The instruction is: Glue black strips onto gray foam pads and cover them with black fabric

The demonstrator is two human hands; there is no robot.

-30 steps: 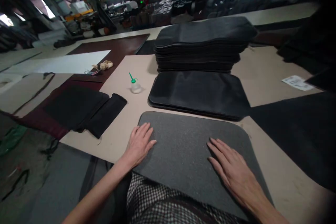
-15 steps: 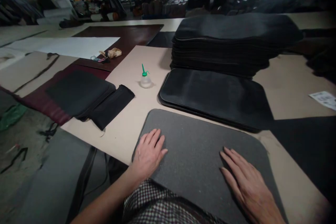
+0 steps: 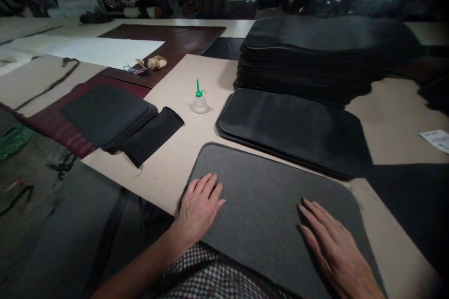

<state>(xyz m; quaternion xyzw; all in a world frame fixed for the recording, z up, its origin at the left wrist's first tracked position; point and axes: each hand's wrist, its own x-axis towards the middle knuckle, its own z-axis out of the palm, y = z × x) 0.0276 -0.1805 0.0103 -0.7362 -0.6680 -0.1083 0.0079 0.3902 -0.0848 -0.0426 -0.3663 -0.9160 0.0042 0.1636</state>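
Observation:
A grey felt-like mat [image 3: 266,201] with rounded corners lies on the beige table in front of me. My left hand [image 3: 199,205] rests flat on its near left corner, fingers stretched out. My right hand [image 3: 333,250] lies flat on its right part, fingers spread, holding nothing. Just beyond the grey mat lies a flat black mat [image 3: 291,128], and behind that stands a tall stack of black mats [image 3: 326,53].
A small clear bottle with a green nozzle [image 3: 199,100] stands left of the black mat. Folded black fabric pieces [image 3: 119,119] lie at the left on a maroon sheet. A white sheet [image 3: 105,51], some small items [image 3: 150,63] and a paper slip [image 3: 437,139] lie farther off.
The view has shifted slightly, so everything sits a little to the right and lower in the picture. Both hands stay flat on the grey mat.

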